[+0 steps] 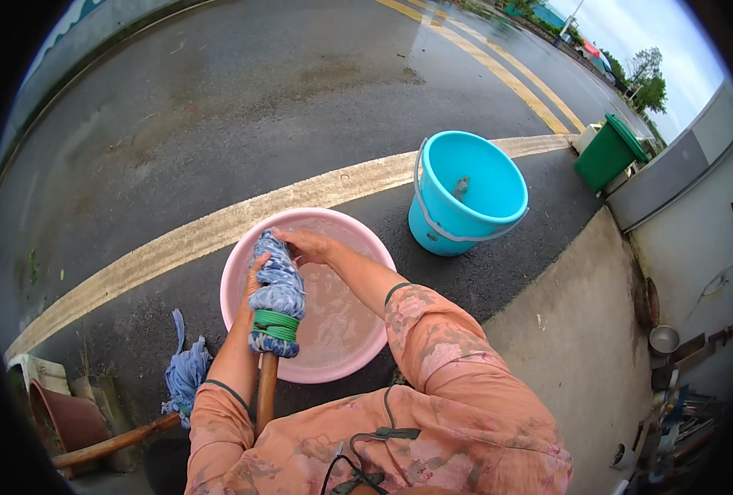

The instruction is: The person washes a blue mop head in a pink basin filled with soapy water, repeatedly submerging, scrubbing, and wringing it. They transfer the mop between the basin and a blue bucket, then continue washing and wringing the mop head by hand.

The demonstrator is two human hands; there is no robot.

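Over a pink plastic basin (307,375) of murky water, I grip a mop head of blue and white cloth strips (278,272) with both hands. My left hand (256,275) is wrapped along its left side, partly hidden behind the cloth. From the right, my right hand (307,244) holds the upper end of the strips, which look twisted together. Green cord (276,326) binds the strips to a wooden handle (267,390), which runs down towards my body between my arms.
A turquoise bucket (475,179) with a grey handle stands right of the basin, a small greyish thing inside. On the left lies another blue cloth mop (187,374) near a brown pot (69,414). A green bin (611,151) and a wall (682,229) are at right.
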